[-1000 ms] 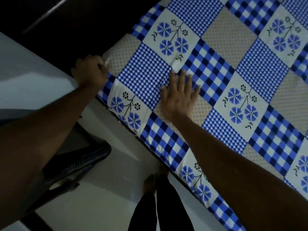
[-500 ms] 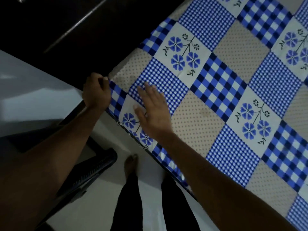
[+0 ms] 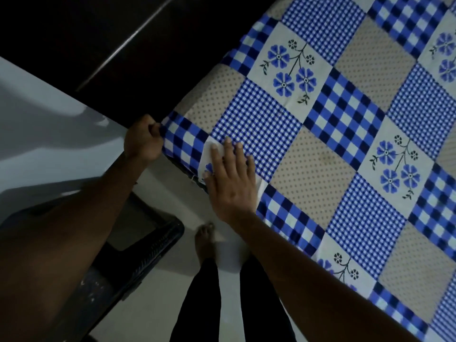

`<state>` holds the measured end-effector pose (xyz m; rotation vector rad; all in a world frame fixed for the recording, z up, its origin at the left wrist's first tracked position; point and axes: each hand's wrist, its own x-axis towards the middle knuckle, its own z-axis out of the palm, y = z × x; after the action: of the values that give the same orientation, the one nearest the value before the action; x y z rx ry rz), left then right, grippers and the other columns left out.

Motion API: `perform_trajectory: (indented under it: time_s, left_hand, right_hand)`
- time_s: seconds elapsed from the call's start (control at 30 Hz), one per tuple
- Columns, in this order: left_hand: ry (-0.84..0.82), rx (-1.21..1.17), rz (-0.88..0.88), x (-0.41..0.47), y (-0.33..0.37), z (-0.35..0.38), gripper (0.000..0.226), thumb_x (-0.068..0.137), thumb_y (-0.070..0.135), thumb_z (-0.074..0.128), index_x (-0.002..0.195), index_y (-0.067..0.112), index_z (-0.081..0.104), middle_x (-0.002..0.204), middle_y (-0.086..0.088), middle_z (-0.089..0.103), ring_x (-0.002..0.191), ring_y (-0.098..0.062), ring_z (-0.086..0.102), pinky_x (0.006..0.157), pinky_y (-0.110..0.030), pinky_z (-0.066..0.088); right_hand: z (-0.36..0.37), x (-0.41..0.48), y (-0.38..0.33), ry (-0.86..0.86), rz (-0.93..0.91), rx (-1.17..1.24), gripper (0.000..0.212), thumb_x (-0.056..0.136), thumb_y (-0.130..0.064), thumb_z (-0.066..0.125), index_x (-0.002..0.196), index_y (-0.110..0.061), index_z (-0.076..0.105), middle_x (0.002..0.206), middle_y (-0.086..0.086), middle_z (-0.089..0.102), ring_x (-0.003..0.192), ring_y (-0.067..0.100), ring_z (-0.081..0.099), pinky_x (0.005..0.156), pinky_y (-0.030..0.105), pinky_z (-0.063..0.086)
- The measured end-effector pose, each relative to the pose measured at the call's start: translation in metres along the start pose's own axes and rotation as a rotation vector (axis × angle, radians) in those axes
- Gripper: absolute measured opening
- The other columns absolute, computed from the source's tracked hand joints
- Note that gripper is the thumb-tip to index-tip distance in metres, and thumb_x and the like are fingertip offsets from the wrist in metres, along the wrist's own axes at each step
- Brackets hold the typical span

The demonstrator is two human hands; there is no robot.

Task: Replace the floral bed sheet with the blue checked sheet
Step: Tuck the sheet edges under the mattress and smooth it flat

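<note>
The blue checked sheet [image 3: 320, 149] lies spread over the bed, its patchwork of large checks, small checks, dotted beige squares and blue flower squares running flat to the near edge. The left hand [image 3: 142, 141] is clenched around the corner of the sheet, with fingers and thumb bunching the large-check square where it meets the bed's corner. It held the same corner half a second ago, and the cloth beside it now looks drawn flatter.

The right hand [image 3: 230, 178] lies with straight, slightly spread fingers on the sheet just beside that corner. The palm is at the bed's edge, the fingertips reach the small-check square, and the thumb is over a white flower square. A second ago this hand lay flat farther in from the corner, on a dotted square. Half a second ago its fingers were spread over the flower square, about where it lies now. In this dim light it is hard to say whether it presses down or only rests.

A bare foot [image 3: 204, 240] and dark trouser legs [image 3: 202, 304] stand on the pale floor [image 3: 153, 304] close to the bed's edge. A dark plastic chair [image 3: 148, 248] sits to the left of them, partly hidden behind the left forearm. Dark furniture [image 3: 98, 45] runs along the bed's far-left side.
</note>
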<state>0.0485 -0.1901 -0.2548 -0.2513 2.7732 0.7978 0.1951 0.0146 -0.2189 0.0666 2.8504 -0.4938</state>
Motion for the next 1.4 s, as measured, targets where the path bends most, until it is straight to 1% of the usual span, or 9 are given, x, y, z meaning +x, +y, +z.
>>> perform_trajectory:
  time_s: [0.13,0.23,0.37,0.53,0.73,0.93,1.0,1.13,1.4]
  left_hand:
    - [0.062,-0.067,-0.136,-0.007,0.009,0.010,0.024,0.101,0.016,0.044,0.106,-0.002,0.059,0.109,-0.026,0.062,0.100,-0.040,0.059,0.078,-0.041,0.043]
    - [0.061,-0.109,-0.176,-0.009,0.009,0.011,0.025,0.101,0.016,0.045,0.106,-0.002,0.061,0.110,-0.026,0.063,0.101,-0.039,0.059,0.080,-0.040,0.044]
    - [0.032,-0.030,-0.162,-0.007,0.011,0.005,0.026,0.100,0.016,0.044,0.104,-0.001,0.062,0.110,-0.027,0.063,0.101,-0.040,0.059,0.080,-0.040,0.044]
    - [0.112,0.100,-0.115,-0.012,0.018,0.002,0.031,0.101,0.023,0.041,0.111,0.003,0.062,0.117,-0.025,0.063,0.109,-0.043,0.058,0.086,-0.047,0.046]
    - [0.425,0.063,0.253,-0.047,0.074,0.011,0.040,0.099,0.035,0.047,0.124,0.007,0.059,0.124,-0.019,0.056,0.112,-0.035,0.052,0.088,-0.041,0.040]
    - [0.128,0.176,0.734,-0.077,0.151,0.065,0.045,0.103,0.042,0.044,0.136,0.013,0.055,0.145,-0.010,0.049,0.136,-0.027,0.043,0.104,-0.044,0.035]
    - [0.041,0.207,0.796,-0.080,0.170,0.078,0.050,0.103,0.044,0.042,0.143,0.016,0.049,0.155,-0.008,0.040,0.145,-0.028,0.031,0.111,-0.050,0.029]
    - [-0.029,0.310,0.805,-0.068,0.201,0.088,0.056,0.104,0.048,0.032,0.153,0.021,0.036,0.164,-0.004,0.024,0.152,-0.027,0.016,0.116,-0.059,0.021]
    - [-0.146,0.448,0.839,-0.057,0.242,0.119,0.065,0.101,0.057,0.026,0.158,0.027,0.020,0.167,0.001,0.007,0.154,-0.024,0.002,0.119,-0.062,0.000]
  right_hand:
    - [-0.010,-0.003,0.005,0.019,-0.219,0.158,0.059,0.108,-0.040,0.035,0.160,-0.024,0.013,0.168,0.004,0.005,0.155,0.018,-0.004,0.126,0.045,0.006]
    - [-0.035,-0.006,0.048,0.181,-0.044,0.158,0.054,0.107,-0.039,0.035,0.157,-0.020,0.025,0.166,0.004,0.019,0.155,0.019,0.006,0.125,0.047,0.012]
    - [-0.037,-0.030,0.098,0.123,0.315,-0.035,0.061,0.108,-0.048,0.017,0.160,-0.022,0.001,0.168,0.004,-0.005,0.154,0.021,-0.010,0.124,0.054,0.005]
    - [-0.002,-0.057,0.071,-0.061,0.023,-0.179,0.065,0.107,-0.051,0.012,0.158,-0.019,-0.012,0.166,0.004,-0.019,0.152,0.020,-0.020,0.124,0.050,-0.006]
    - [0.014,-0.083,0.053,-0.166,-0.227,-0.199,0.069,0.106,-0.042,0.025,0.159,-0.011,-0.007,0.166,0.011,-0.017,0.153,0.025,-0.017,0.125,0.048,0.002]
    - [0.001,-0.102,0.052,-0.361,-0.536,-0.038,0.069,0.106,-0.039,0.036,0.159,-0.026,-0.007,0.167,0.010,-0.008,0.154,0.029,-0.007,0.124,0.052,0.008]
    - [-0.018,-0.096,0.060,-0.292,-0.581,0.060,0.066,0.104,-0.031,0.042,0.159,-0.028,0.006,0.168,0.010,0.004,0.155,0.030,0.004,0.124,0.050,0.012]
    - [-0.061,-0.054,0.120,0.213,-0.303,0.188,0.050,0.099,-0.028,0.046,0.148,-0.015,0.043,0.152,0.013,0.046,0.142,0.030,0.039,0.113,0.054,0.035]
    - [-0.119,0.040,0.254,0.214,0.201,-0.049,0.063,0.103,-0.058,0.029,0.157,-0.025,0.030,0.165,0.005,0.024,0.152,0.031,0.017,0.120,0.055,0.022]
